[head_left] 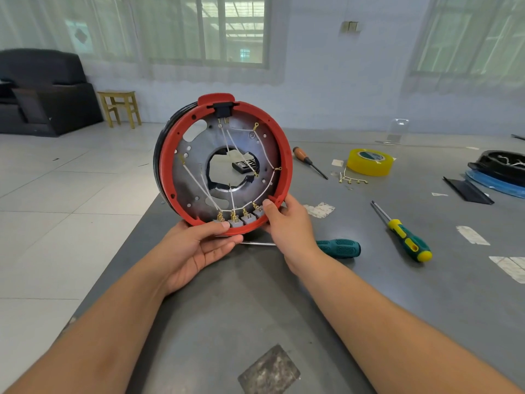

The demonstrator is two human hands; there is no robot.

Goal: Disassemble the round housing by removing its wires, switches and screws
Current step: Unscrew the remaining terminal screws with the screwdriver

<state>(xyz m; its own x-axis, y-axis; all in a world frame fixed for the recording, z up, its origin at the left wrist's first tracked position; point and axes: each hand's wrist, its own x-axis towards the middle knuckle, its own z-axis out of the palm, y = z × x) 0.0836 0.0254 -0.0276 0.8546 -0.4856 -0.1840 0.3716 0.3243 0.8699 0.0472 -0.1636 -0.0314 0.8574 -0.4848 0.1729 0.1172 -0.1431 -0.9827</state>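
Red plastic forms the rim of the round housing, which is held upright on edge above the near left part of the desk, its open inner face turned toward the camera. Inside, a grey metal plate with a ragged central hole is crossed by thin white wires ending in brass terminals. A row of small grey switches is seated along the bottom of the rim, and a black connector block sits at the top.

The lower rim is gripped by the left hand, its thumb laid over the leftmost switch. The right hand is curled round the rim at lower right, with the thumb pressed near the rightmost switch.

The step in hand appears to be freeing the wires and switches. It would be done best if the housing were steadied by one hand while each brass terminal is pulled straight off its tab, not tugged by the wire itself, since the thin leads could snap.

A teal-handled screwdriver lies on the desk just behind the right wrist, within easy reach for the screws. A green-and-yellow screwdriver lies further right, an orange-handled one beyond it, near a yellow tape roll and a loose set of brass terminals.
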